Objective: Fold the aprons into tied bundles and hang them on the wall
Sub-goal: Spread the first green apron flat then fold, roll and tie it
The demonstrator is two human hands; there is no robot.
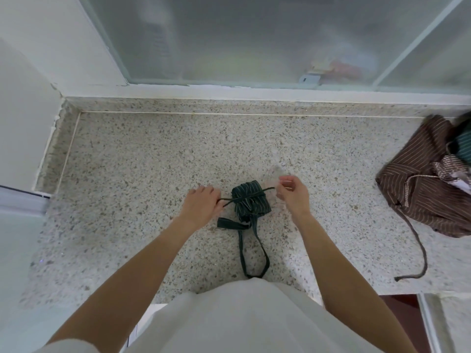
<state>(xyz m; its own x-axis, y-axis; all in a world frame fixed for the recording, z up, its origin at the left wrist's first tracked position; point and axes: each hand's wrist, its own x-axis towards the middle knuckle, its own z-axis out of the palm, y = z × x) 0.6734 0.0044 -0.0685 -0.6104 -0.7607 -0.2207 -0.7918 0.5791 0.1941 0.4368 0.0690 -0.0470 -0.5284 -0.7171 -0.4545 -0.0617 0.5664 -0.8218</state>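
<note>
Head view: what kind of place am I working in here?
Probably a home or kitchen-side counter by a window. A speckled stone countertop runs up to a frosted sliding window in a white frame, with plain white wall at the left. Striped aprons lie on the counter.

The crumpled brown pinstriped apron [428, 179] is cut off by the right edge. A reddish shape [341, 68] behind the frosted glass window [229, 39] is blurred beyond recognition. The right hand's fingertips [283, 183] are motion-blurred.

Garment [229, 319]: white, loose, plain cloth
Sleeves: short, white; forearms bare
Hands: no rings, no watch
</note>
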